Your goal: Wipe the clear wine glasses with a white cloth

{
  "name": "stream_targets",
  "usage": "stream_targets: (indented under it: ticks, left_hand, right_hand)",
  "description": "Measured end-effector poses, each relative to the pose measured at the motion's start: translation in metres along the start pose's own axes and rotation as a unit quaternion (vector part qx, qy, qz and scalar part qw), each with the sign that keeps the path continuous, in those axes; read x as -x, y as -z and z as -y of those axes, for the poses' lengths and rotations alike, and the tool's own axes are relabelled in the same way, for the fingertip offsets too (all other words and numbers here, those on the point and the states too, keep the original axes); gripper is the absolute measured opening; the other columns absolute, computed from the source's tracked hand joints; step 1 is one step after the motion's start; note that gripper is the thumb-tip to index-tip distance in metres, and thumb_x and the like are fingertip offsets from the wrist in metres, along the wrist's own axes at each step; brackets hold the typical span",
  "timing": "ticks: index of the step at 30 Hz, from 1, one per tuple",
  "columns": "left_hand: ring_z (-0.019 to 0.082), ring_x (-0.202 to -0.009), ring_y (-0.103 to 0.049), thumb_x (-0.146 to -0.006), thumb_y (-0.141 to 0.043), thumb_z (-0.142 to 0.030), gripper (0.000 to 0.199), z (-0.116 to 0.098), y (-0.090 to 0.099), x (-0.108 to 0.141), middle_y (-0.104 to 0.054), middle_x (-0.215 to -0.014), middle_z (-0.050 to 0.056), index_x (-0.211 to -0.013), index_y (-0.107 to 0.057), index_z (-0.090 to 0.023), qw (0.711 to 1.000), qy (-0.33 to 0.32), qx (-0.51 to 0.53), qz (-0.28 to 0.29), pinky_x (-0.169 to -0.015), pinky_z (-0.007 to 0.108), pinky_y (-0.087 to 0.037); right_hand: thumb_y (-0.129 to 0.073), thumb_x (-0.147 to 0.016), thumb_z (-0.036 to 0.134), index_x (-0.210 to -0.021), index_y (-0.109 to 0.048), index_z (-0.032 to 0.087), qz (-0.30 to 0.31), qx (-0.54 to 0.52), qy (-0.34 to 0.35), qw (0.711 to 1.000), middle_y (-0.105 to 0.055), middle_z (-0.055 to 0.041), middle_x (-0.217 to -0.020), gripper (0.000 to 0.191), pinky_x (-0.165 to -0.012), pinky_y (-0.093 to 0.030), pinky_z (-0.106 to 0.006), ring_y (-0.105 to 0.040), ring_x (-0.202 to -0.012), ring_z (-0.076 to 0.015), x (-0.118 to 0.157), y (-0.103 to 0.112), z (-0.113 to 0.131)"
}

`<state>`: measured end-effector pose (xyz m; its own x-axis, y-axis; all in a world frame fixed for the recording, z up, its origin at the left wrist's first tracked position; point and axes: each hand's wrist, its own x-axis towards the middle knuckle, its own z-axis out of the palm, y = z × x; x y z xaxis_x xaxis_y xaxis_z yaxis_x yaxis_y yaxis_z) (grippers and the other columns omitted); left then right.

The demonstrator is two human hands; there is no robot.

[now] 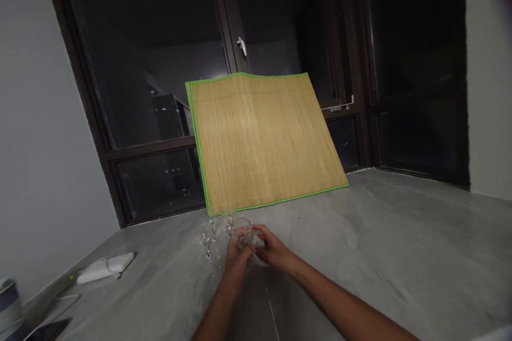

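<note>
Near the front edge of a grey ledge, my left hand (239, 256) is closed around a clear glass (242, 224), whose round rim shows above the fingers. My right hand (274, 249) is beside it on the right, closed on a white cloth (261, 257) that lies against the glass. More clear glassware (208, 237) stands just left of my left hand; the separate pieces are hard to make out. Behind the glassware a bamboo mat (264, 141) with green edging leans upright against the window.
The grey ledge (360, 234) runs below dark-framed windows with a white handle (242, 46). A white device with a cable (106, 267) lies at the left. A can-like container (10, 303) stands at the far left edge.
</note>
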<state>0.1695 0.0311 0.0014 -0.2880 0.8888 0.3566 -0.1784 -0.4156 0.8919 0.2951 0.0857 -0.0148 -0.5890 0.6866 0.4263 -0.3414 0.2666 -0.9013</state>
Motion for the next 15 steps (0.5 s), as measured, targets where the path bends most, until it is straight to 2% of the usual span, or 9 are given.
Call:
stream_targets:
  ticks: [2, 4, 6, 7, 11, 15]
  left_hand:
    - [0.019, -0.085, -0.065, -0.058, -0.070, -0.022, 0.040, -0.003, -0.003, 0.003, -0.070, -0.090, 0.001, -0.097, -0.063, -0.021, 1.000, 0.004, 0.021, -0.009, -0.080, 0.032, -0.050]
    - [0.021, -0.088, -0.066, -0.056, -0.067, -0.024, 0.039, -0.005, -0.006, 0.006, -0.069, -0.092, 0.003, -0.095, -0.064, -0.022, 0.999, 0.010, 0.034, 0.007, -0.084, 0.035, -0.050]
    - [0.024, -0.095, -0.065, -0.054, -0.062, -0.024, 0.037, -0.006, -0.009, 0.009, -0.069, -0.097, 0.005, -0.091, -0.065, -0.021, 0.998, 0.018, 0.042, 0.032, -0.089, 0.038, -0.050]
    - [0.025, -0.097, -0.065, -0.053, -0.059, -0.024, 0.037, -0.006, -0.010, 0.010, -0.069, -0.098, 0.006, -0.089, -0.065, -0.021, 0.998, 0.025, 0.050, 0.040, -0.091, 0.040, -0.050]
    - [0.026, -0.105, -0.063, -0.049, -0.052, -0.021, 0.046, -0.001, -0.010, 0.008, -0.069, -0.105, 0.008, -0.092, -0.067, -0.021, 0.994, 0.054, 0.093, 0.034, -0.097, 0.041, -0.048]
    - [0.028, -0.107, -0.063, -0.047, -0.052, -0.021, 0.050, 0.006, -0.011, 0.001, -0.071, -0.105, 0.009, -0.094, -0.068, -0.019, 0.998, 0.031, 0.045, 0.025, -0.097, 0.041, -0.047]
  right_hand:
    - [-0.071, -0.070, 0.027, -0.137, -0.039, 0.024, 0.027, 0.009, 0.002, 1.000, -0.069, -0.0047, -0.106, 0.074, -0.057, -0.043, -0.022, -0.059, -0.067, -0.0115, 0.003, -0.001, 0.004]
    - [-0.071, -0.068, 0.021, -0.139, -0.038, 0.023, 0.036, 0.037, 0.024, 0.998, -0.066, -0.0065, -0.116, 0.079, -0.074, -0.049, -0.028, -0.064, -0.087, -0.0161, 0.006, -0.001, 0.008]
    - [-0.071, -0.065, 0.017, -0.136, -0.042, 0.023, 0.028, 0.065, 0.050, 0.996, -0.062, -0.0077, -0.125, 0.076, -0.092, -0.047, -0.034, -0.061, -0.107, -0.0205, 0.008, -0.002, 0.010]
    - [-0.070, -0.064, 0.016, -0.132, -0.045, 0.023, 0.019, 0.070, 0.055, 0.996, -0.061, -0.0077, -0.126, 0.073, -0.095, -0.046, -0.035, -0.060, -0.111, -0.0219, 0.008, -0.004, 0.010]
    - [-0.066, -0.063, 0.016, -0.121, -0.046, 0.025, -0.020, 0.042, 0.037, 0.998, -0.065, -0.0047, -0.115, 0.062, -0.083, -0.050, -0.033, -0.063, -0.102, -0.0216, 0.008, -0.014, 0.006]
    - [-0.064, -0.062, 0.015, -0.115, -0.044, 0.025, -0.033, 0.035, 0.062, 0.997, -0.067, -0.0026, -0.108, 0.058, -0.076, -0.050, -0.028, -0.065, -0.096, -0.0196, 0.004, -0.017, -0.002]
